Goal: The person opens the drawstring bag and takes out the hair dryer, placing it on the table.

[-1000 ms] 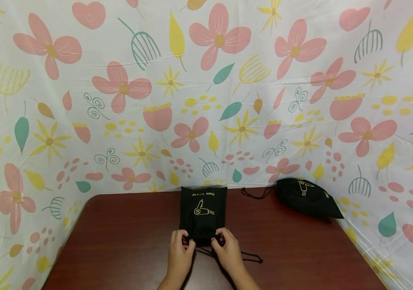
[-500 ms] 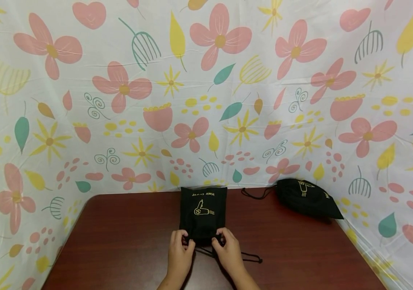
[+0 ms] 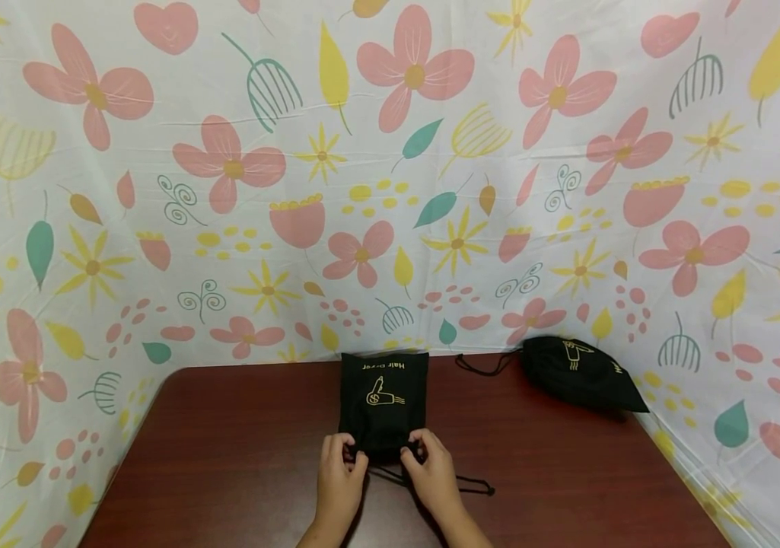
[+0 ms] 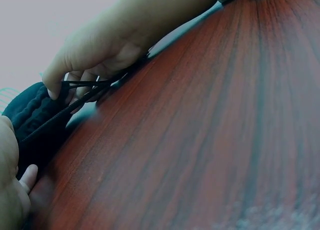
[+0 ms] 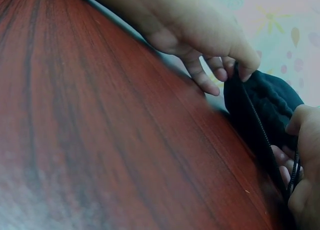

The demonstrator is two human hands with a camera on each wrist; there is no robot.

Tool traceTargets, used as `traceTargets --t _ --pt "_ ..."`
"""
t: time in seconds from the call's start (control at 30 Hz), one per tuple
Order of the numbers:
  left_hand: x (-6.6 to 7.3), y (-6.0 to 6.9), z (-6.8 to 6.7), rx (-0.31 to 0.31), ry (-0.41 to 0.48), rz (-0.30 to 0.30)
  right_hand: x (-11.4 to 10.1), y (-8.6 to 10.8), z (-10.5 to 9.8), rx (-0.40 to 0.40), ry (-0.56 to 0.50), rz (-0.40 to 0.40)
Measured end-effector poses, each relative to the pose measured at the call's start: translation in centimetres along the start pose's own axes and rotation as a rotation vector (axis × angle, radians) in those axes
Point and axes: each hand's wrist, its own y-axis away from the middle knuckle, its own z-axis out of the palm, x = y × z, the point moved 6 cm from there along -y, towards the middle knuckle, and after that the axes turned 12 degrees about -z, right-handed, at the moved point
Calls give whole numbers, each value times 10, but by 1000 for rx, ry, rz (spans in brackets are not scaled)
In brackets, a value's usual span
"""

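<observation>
A black drawstring bag (image 3: 384, 407) lies flat in the middle of the table, with a gold hair dryer picture and lettering upside down to me. Its gathered mouth points toward me. My left hand (image 3: 340, 476) pinches the left corner of the mouth between thumb and fingers. At the right corner my right hand (image 3: 433, 470) pinches the cloth the same way. A black drawcord (image 3: 475, 485) trails from the mouth to the right, past my right hand. Both wrist views show the bunched cloth (image 4: 37, 108) between the two hands. What the bag holds is hidden.
A second black drawstring bag (image 3: 581, 377), bulging and with a like gold print, lies at the table's back right corner, its cord (image 3: 488, 369) stretching left. Behind the reddish-brown wooden table (image 3: 225, 441) hangs a flower-patterned cloth (image 3: 362, 190), which also covers both sides.
</observation>
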Motion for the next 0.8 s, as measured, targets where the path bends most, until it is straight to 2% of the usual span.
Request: traceTargets --t 0.17,0.33,0.6,0.8 --pt "-1 -1 0 0 -6 -11 0 0 1 3 20 -11" --pt "-3 -1 1 -12 -28 -33 0 0 6 -41 64 -17" --pt "-2 2 1 9 -40 20 -2 1 9 -94 88 -18" --pt "-1 2 0 4 -43 29 -4 1 8 -105 96 -26"
